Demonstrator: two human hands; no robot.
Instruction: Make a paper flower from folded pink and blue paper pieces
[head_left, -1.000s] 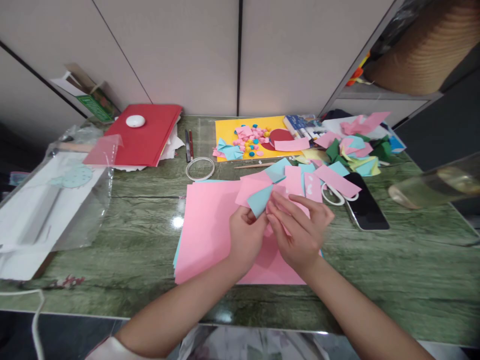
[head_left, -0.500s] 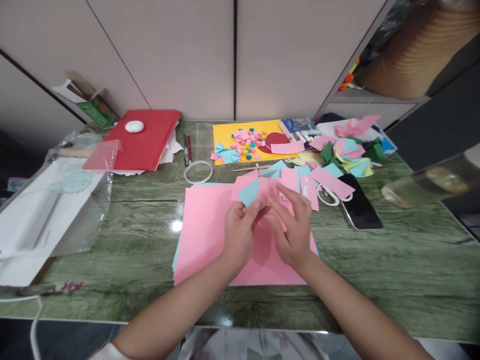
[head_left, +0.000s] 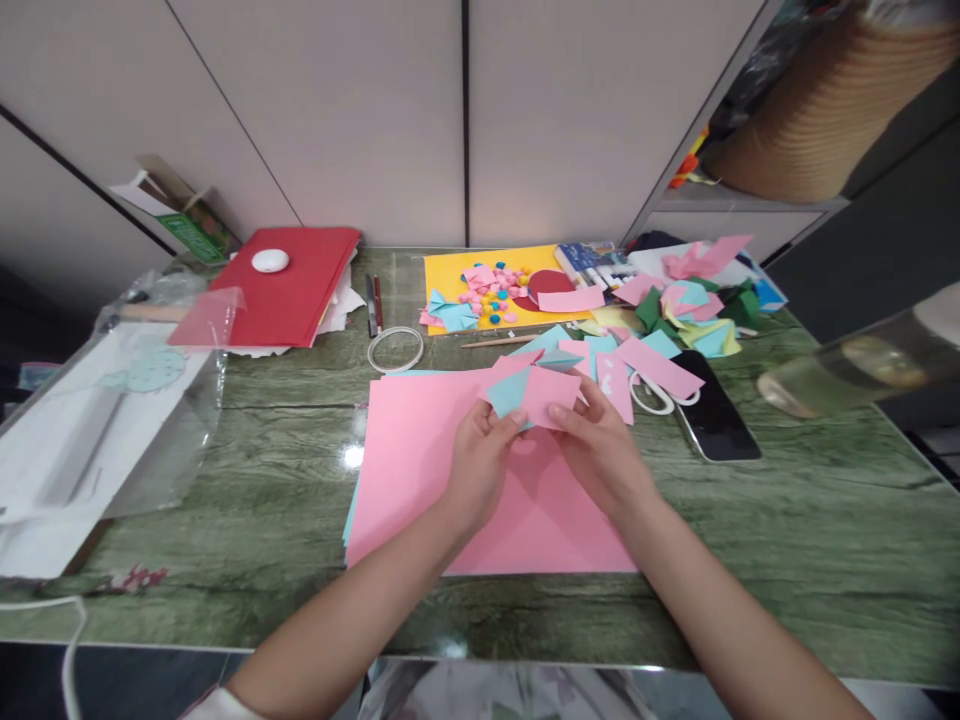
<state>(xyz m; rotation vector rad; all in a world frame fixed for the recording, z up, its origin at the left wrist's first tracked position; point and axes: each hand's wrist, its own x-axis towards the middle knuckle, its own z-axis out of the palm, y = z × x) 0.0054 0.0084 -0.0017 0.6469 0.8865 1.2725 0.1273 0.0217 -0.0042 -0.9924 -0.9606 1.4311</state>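
At my far left, a clear, wrinkled plastic sleeve (head_left: 176,450) lay over a white sheet (head_left: 37,500) on the glossy, green, wood-grained desk (head_left: 262,480). Next came a flat red folder (head_left: 304,290) with a smooth white oval case (head_left: 270,261) on it, then two slim pens (head_left: 378,303) and a thin white ring (head_left: 396,369).

My left hand (head_left: 480,455) gripped the folded paper (head_left: 550,398), thumb in front by its light blue flap, fingers curled underneath. The piece was matte pink and blue, with flat, crisp-edged facets. It was raised above a stack of pink sheets (head_left: 412,480), near their far edge. Its long axis ran roughly left to right between my hands; the blue flap narrowed down toward my left thumb, and the square-cornered pink panel faced up at me and stretched to the right. I could not tell which end was its front. My right hand (head_left: 604,450) pinched that panel, thumb on top, fingers behind.

Beyond lay a yellow sheet (head_left: 442,262) with small crumpled paper balls (head_left: 495,292). Farther right were white scissor handles (head_left: 654,410) partly under a pink strip (head_left: 660,367), a flat black phone (head_left: 720,420), loose crinkled paper pieces (head_left: 694,300) and a see-through, rounded bottle (head_left: 847,370).
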